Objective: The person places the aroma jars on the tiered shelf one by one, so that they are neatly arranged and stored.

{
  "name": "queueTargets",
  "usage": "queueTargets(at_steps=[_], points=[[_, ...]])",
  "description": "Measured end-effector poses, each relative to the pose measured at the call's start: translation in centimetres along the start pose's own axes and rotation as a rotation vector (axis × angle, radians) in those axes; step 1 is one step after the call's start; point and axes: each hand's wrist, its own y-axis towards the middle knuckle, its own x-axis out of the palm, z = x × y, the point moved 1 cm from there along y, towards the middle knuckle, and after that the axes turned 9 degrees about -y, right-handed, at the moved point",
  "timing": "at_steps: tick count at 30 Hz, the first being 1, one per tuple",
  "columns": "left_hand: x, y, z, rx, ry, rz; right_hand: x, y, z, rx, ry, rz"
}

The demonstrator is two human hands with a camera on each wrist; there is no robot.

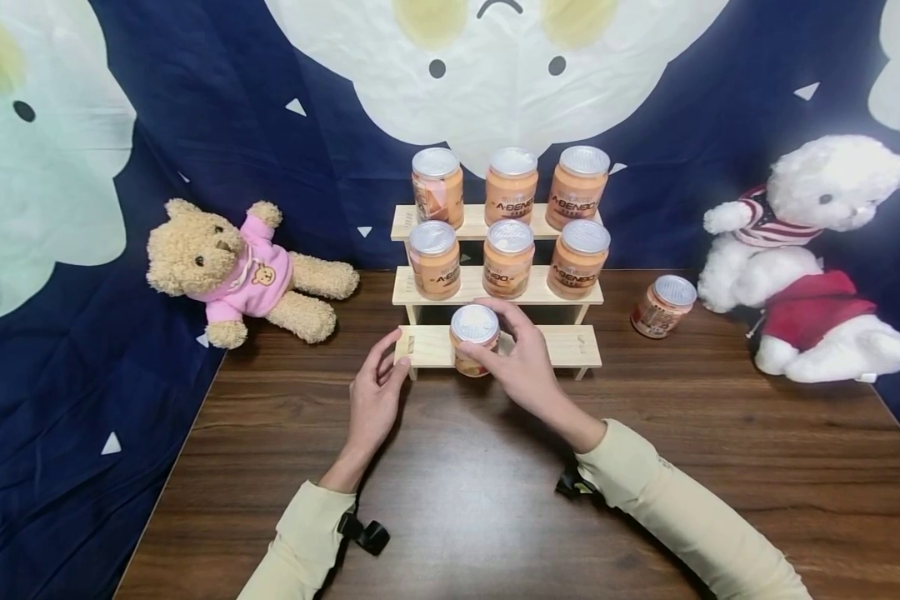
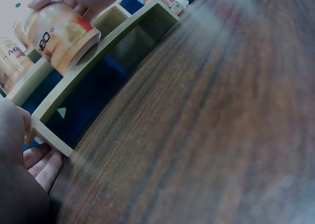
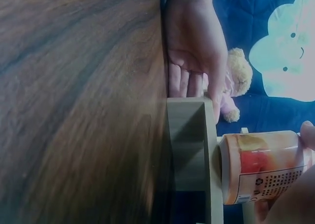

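My right hand [image 1: 525,358] grips a jar [image 1: 475,329] of orange contents with a silver lid, thumb at its front and fingers behind. The jar is upright at the lowest step of a wooden tiered stand [image 1: 558,346], a little left of the step's middle. In the right wrist view the jar's base [image 3: 227,170] is right at the step's top. My left hand [image 1: 375,400] holds the left end of that step, with the thumb on top and the fingers [image 2: 47,170] at the end by the leg. Several like jars [image 1: 507,262] stand in rows on the two higher steps.
Another jar [image 1: 662,307] stands on the brown wooden table [image 1: 450,500] right of the stand. A teddy bear [image 1: 251,271] in pink lies to the left, and a white plush toy [image 1: 802,267] sits at the right. Behind hangs a dark blue cloth [image 1: 217,100] with cloud prints.
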Motion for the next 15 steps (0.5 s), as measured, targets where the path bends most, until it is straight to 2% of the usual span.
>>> queueTargets(at_steps=[4,7,10,15], points=[[0.7,-0.8,2.6,0.014,0.015,0.006,0.5,0.2,0.1,0.0,-0.048,0.023],[0.9,-1.1,3.6,0.035,0.015,-0.004,0.7,0.3,0.0,0.002,-0.089,0.048],[0.6,-0.6,2.3,0.011,0.008,0.001,1.0,0.5,-0.1,0.005,-0.111,0.061],[-0.4,0.5,-1.5,-0.027,-0.01,-0.015,1.5,0.7,-0.2,0.006,-0.136,0.077]])
